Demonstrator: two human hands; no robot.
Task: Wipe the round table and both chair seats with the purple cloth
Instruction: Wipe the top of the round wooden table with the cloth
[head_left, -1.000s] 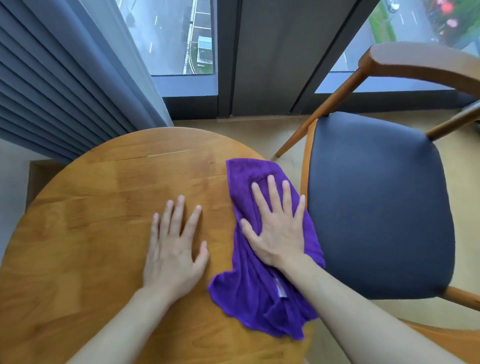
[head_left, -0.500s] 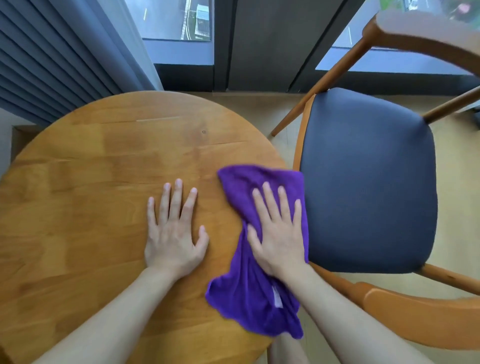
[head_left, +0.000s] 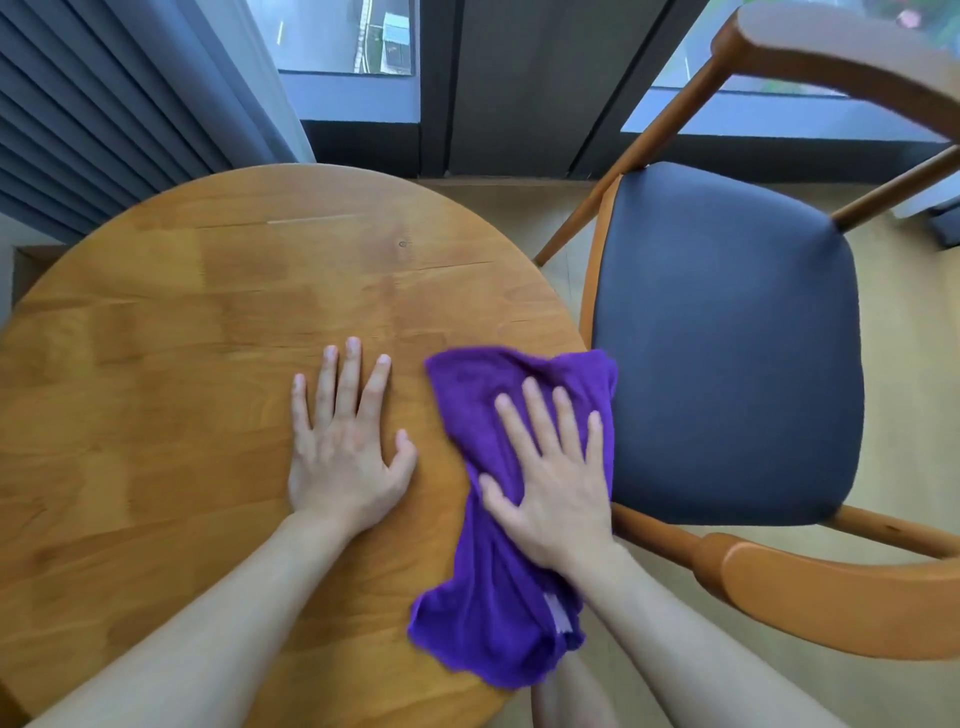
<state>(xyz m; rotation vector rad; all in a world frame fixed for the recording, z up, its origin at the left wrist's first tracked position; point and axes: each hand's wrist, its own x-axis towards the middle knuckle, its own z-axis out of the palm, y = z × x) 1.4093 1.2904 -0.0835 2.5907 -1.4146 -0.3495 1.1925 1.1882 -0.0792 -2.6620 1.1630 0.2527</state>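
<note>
right hand: right hand (head_left: 553, 488) flat, palm down, fingers straight and slightly spread, pressing on the purple cloth (head_left: 498, 582). Not gripping it.
left hand: left hand (head_left: 345, 457) flat on bare wood, fingers straight and spread, holding nothing. Just beside the cloth's left edge; contact with it can't be told.
cloth vs right hand: cloth is under the palm and fingers. It runs past the fingertips toward the far side, sticks out a bit to the thumb side, and trails back under the wrist and forearm toward the person.
cloth shape: bunched, long strip, wrinkled. Small pale tag visible near the wrist end.
cloth vs table: lies on the right part of the round table (head_left: 208, 364). Near end hangs over the table rim below the right forearm. Far right corner reaches the rim on the little-finger side.
chair: chair seat (head_left: 727, 338), dark padded, just beyond the right hand's little-finger side, lower than the tabletop. Cloth corner overlaps the seat edge in view; can't tell if it touches.
chair frame: wooden armrest (head_left: 831, 597) runs to the right of the right forearm.
background: grey curtain (head_left: 130, 104) past the left hand's fingertips, window (head_left: 343, 41) beyond the table.
</note>
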